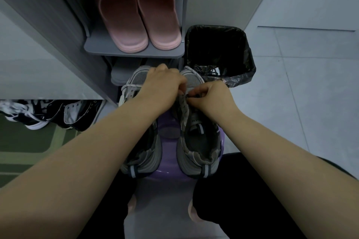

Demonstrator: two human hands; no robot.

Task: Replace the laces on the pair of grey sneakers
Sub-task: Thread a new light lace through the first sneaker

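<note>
**Desk:** What have you got, left to right?

**Me:** Well off to the left of the hands, black-and-white shoes point(77, 114) lie on the floor beside a green mat point(25, 141). Closer in, both grey sneakers stand side by side on a purple stool point(168, 141), toes pointing away from me. The left sneaker point(138, 77) sits under my left forearm, with a pale lace point(129, 86) looped across its front. My left hand point(163, 83) reaches over that toe to the other shoe, fingers curled, pinching the bottom of the grey lace point(185, 109). My right hand point(212, 95) meets it from the other side, thumb and forefinger pinched on the same lace. The two hands are nearly touching. All of that is on the right sneaker point(198, 141), just behind its toe cap.

**Desk:** And beyond the hands?

**Me:** Pink slippers point(124, 21) are on a rack shelf ahead. To the right is a lined bin point(250, 58) with a dark lace point(212, 71) lying in it.

**Desk:** Which step is this?

**Me:** I judge it's the lacing of the right sneaker, at the lowest eyelets. My fingers hide the eyelets, so I cannot tell whether the lace is going in or coming out. The lace in the bin suggests at least one old lace is already thrown away.

**Desk:** Next move?

**Me:** I need a clear lace tip, my left hand steadying the eyelet flap, and my right feeding the lace through with both ends even. The shoe may slide on the stool, so I'd pin it down.
</note>
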